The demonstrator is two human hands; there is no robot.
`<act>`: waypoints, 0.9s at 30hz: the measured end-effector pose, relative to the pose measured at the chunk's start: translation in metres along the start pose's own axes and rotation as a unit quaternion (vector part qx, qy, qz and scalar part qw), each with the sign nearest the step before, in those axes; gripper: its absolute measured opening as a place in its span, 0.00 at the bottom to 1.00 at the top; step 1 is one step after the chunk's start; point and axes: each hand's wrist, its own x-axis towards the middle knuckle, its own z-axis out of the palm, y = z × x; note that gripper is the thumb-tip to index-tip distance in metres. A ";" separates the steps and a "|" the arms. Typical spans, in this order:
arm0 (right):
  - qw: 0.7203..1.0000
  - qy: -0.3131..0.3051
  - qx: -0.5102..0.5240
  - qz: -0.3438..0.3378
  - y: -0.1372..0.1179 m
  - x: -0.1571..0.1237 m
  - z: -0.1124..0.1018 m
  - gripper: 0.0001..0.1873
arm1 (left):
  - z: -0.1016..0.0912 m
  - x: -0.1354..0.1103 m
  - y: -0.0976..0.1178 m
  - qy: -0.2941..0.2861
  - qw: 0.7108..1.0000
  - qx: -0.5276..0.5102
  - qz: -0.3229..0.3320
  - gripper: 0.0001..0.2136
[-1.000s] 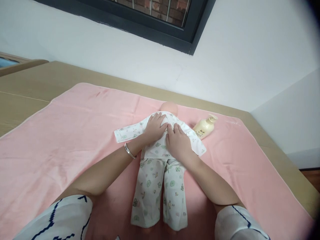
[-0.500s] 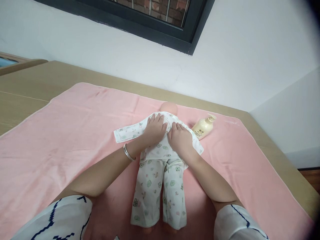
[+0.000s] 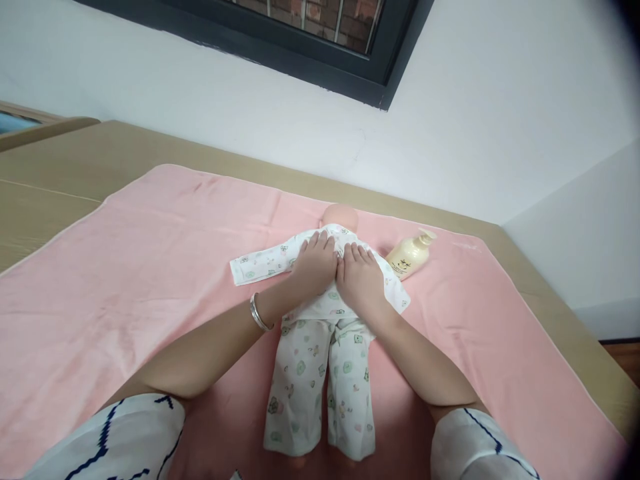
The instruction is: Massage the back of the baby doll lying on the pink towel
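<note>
A baby doll lies stretched out, its head toward the wall and its feet toward me. It wears a white patterned top and matching trousers. My left hand rests flat on the doll's chest, fingers extended, with a silver bangle on the wrist. Beside it, my right hand also lies flat on the top, fingers stretched out. The two hands touch at the thumbs. Neither holds anything. Part of the chest is hidden under them.
A pink blanket lies under the doll on a wooden surface. A cream pump bottle lies tilted near the doll's sleeve at the right. Behind are a white wall and a dark window frame.
My left hand has shifted slightly right and down on the chest, closer against my right hand. The right hand stays in nearly the same place on the doll.
</note>
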 end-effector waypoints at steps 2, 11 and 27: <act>1.000 0.004 -0.005 -0.012 -0.010 -0.010 -0.004 0.29 | 0.000 0.006 -0.008 -0.009 1.000 -0.010 -0.008 0.24; 0.998 0.008 0.058 0.008 0.008 0.014 0.006 0.28 | 0.013 0.002 -0.002 0.056 0.997 -0.032 -0.042 0.23; 0.988 -0.041 0.127 -0.082 0.045 0.034 0.013 0.31 | 0.006 -0.006 0.007 0.072 0.997 -0.026 -0.003 0.23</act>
